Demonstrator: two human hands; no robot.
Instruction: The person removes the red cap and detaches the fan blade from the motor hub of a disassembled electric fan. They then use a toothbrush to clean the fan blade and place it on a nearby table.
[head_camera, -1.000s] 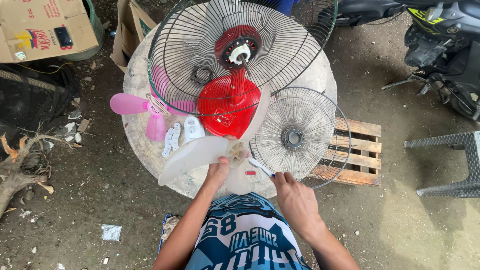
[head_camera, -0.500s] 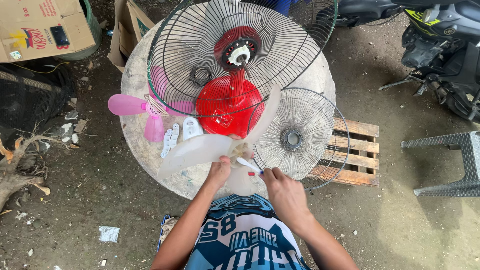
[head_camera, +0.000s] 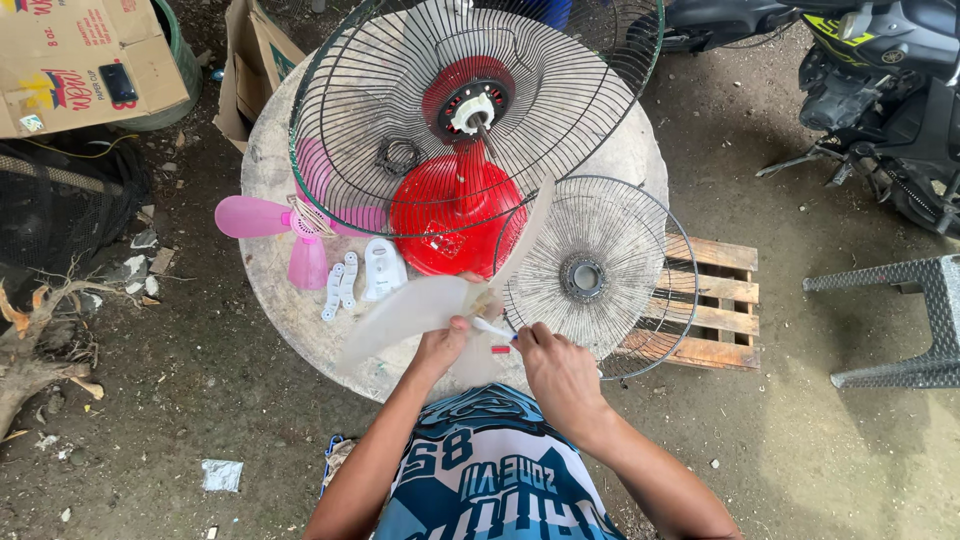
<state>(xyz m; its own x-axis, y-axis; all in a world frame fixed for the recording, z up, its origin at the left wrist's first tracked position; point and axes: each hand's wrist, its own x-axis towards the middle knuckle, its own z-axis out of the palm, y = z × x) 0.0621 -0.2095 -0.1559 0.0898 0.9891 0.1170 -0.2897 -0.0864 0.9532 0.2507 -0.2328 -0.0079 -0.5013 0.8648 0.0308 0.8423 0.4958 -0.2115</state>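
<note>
A translucent white fan blade (head_camera: 410, 315) lies at the near edge of a round concrete table (head_camera: 270, 290). My left hand (head_camera: 442, 348) grips the blade at its hub. My right hand (head_camera: 555, 370) holds a thin white tool (head_camera: 492, 327) with its tip against the hub. Beyond them stands a red fan motor housing (head_camera: 450, 215) inside a large black wire guard (head_camera: 450, 110). A second, smaller wire guard (head_camera: 590, 275) lies to the right, partly off the table.
A pink fan blade (head_camera: 270, 220) and small white plastic parts (head_camera: 365, 275) lie on the table's left. A wooden pallet (head_camera: 720, 310), a grey plastic stool (head_camera: 900, 320), a motorcycle (head_camera: 880, 90) and cardboard boxes (head_camera: 70, 60) stand around on the dirt ground.
My two hands have come together at the blade's hub, the right one moving left with the white tool. The camera has tilted slightly.
</note>
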